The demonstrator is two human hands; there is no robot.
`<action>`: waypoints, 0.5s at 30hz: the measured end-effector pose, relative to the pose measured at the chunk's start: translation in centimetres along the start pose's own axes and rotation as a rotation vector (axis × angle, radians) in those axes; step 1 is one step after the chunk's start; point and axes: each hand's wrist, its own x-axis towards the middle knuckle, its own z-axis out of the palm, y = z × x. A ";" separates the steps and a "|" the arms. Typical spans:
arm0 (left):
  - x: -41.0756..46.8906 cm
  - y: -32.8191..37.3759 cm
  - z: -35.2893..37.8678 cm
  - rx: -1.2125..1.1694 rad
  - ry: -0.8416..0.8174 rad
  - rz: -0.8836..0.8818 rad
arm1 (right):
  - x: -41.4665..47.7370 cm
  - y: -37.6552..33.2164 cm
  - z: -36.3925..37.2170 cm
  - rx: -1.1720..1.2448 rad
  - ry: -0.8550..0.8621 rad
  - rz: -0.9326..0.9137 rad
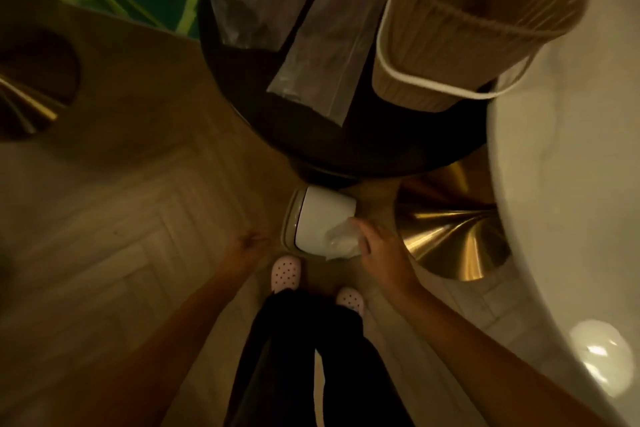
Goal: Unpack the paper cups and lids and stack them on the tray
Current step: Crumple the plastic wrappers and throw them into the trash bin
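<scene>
Crumpled plastic wrapper [341,242] at right grip's [375,246] fingertips

Open floor [114,236] lies left of the bin [320,218]; table edge [346,156] and brass base [453,236] crowd it.

The floor [114,218] looks like pale matt wood laid in a herringbone pattern. The round table [363,146] is dark and smooth with a dull sheen. On it lie clear, glossy, crinkled plastic bags [322,45] beside a tan ribbed paper bag [467,31] with a white cord handle. The gold base [457,236] is brushed, shiny metal. The bin [322,218] has a smooth white plastic lid; crumpled clear plastic [341,241] rests against it.
</scene>
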 end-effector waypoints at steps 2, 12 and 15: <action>2.6 -3.0 0.1 0.024 0.019 -0.085 | 0.5 1.4 3.3 -0.131 -0.065 -0.095; 17.2 -6.7 3.8 0.264 0.011 0.019 | 8.4 8.2 17.1 -0.403 -0.149 -0.492; 20.2 -7.6 4.6 0.336 -0.095 0.048 | 10.1 9.8 19.2 -0.398 -0.183 -0.474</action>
